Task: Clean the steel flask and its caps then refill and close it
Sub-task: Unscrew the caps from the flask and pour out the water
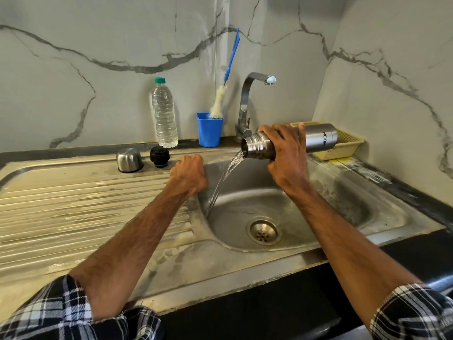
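Note:
My right hand [285,153] grips the steel flask [316,140] round its neck and holds it tipped on its side over the sink basin [343,207]. Water streams from the flask's open mouth down into the basin. My left hand [188,174] is curled into a fist at the basin's left rim and holds nothing. The steel cup cap [129,160] stands upside down on the drainboard [73,204]. The black inner cap [159,157] sits just to its right.
A clear plastic water bottle [164,114] stands behind the caps. A blue cup [209,130] holds a bottle brush [219,104] with a blue handle. The tap [247,101] rises behind the basin and is not running. A yellow basket [343,148] sits behind the flask.

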Tool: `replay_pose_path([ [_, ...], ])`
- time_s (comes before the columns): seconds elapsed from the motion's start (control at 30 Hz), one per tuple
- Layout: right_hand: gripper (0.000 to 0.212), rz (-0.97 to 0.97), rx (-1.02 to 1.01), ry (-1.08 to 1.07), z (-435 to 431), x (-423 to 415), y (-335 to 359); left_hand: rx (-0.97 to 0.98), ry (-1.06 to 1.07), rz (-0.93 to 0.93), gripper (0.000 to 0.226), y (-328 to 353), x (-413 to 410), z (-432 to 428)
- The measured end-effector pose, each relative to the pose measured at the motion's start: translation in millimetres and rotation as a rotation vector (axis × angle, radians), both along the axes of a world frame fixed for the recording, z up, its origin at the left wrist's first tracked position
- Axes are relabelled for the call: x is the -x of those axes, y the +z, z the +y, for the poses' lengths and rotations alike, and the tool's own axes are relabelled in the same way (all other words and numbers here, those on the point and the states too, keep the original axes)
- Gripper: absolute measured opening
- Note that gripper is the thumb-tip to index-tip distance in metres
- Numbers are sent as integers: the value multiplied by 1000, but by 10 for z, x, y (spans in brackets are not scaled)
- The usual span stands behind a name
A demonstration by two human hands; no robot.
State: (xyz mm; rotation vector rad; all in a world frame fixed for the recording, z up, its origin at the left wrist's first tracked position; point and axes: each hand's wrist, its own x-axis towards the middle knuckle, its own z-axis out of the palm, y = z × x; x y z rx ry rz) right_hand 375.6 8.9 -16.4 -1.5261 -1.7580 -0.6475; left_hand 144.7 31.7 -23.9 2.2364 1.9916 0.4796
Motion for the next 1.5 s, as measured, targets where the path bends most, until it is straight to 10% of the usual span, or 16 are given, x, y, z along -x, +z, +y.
replay_pose_path([
  [1.5, 77, -116, -62, -18, 35, 36, 4, 15, -7, 28, 32, 32, -4, -35],
])
